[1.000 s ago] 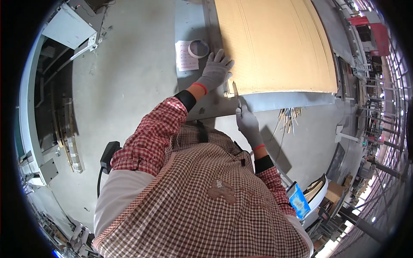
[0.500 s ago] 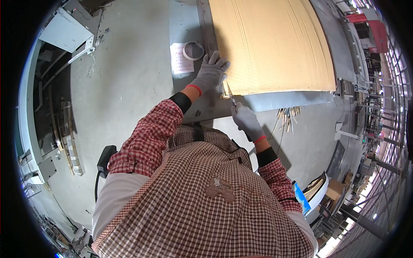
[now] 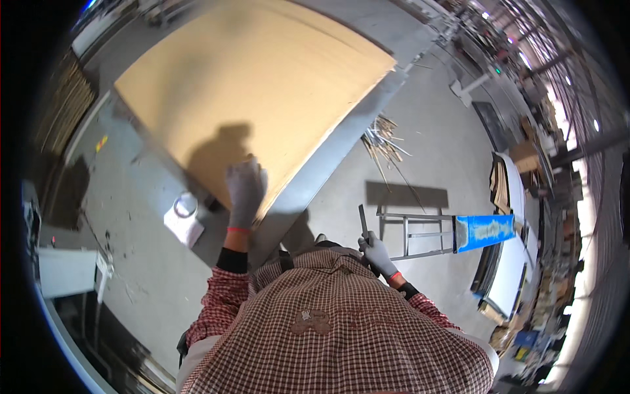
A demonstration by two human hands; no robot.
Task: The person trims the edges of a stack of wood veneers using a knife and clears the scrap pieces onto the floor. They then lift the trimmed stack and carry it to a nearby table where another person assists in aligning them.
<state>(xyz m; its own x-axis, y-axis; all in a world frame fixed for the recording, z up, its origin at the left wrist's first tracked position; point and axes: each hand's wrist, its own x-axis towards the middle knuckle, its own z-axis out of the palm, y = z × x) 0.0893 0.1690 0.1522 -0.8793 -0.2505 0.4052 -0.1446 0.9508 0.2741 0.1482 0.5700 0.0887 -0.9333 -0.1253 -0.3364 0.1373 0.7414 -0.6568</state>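
Note:
My left hand (image 3: pixel 247 189), in a grey glove with a red cuff, is over the near corner of a large tan cardboard sheet (image 3: pixel 282 85). Its fingers look bent together; a small brownish bit shows at their tips, too blurred to name. The hand's shadow falls on the sheet. My right hand (image 3: pixel 378 255), gloved alike, is closed round the handle of a knife (image 3: pixel 363 222), off to the right and apart from the sheet. The knife's long flat blade points up and away from me.
The sheet lies on a grey metal table (image 3: pixel 328 172). A tape roll (image 3: pixel 186 205) and a white paper (image 3: pixel 182 226) are left of my left hand. Thin sticks (image 3: pixel 385 141) stick out beyond the table's right edge. A blue-topped metal-legged stool (image 3: pixel 484 231) stands at right.
My view has swung to the right. My right hand has drawn the knife away from the sheet's corner. The left hand has gone from beside the corner to over the sheet, its fingers now bent.

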